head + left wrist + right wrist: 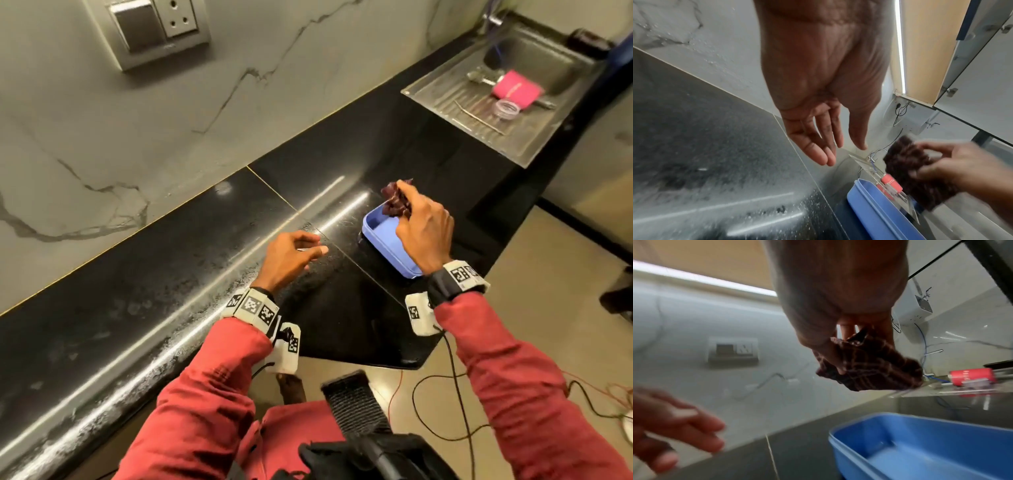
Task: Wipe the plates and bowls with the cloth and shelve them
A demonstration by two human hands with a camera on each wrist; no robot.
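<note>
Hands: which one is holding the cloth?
The right hand grips the dark checked cloth above the blue dish. The left hand holds nothing.

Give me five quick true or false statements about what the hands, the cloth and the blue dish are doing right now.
1. The right hand grips the dark checked cloth. True.
2. The left hand holds the blue dish. False: it is empty, fingers relaxed, beside the dish.
3. The blue dish sits on the black counter. True.
4. The cloth lies flat on the counter. False: it is bunched in the hand above the dish.
5. A pink item lies at the steel sink. True.
</note>
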